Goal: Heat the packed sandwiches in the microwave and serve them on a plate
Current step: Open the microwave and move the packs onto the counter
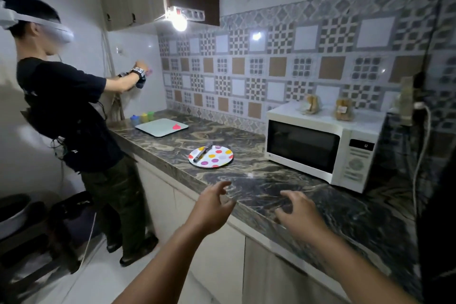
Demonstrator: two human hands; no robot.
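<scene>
Nearest the camera, the left hand (211,207) and right hand (297,212) reach forward over the near edge of the dark marbled stone table (259,187), each grip loose with fingers spread and holding nothing. Beyond the right grip and a little to its right stands the white microwave oven (323,148), door closed. On its top lie two clear-wrapped packed sandwiches (343,109), well apart from both grips. Beyond the left grip sits the round white plate with coloured polka dots (217,158), with a grey knife (202,151) lying across its left side.
</scene>
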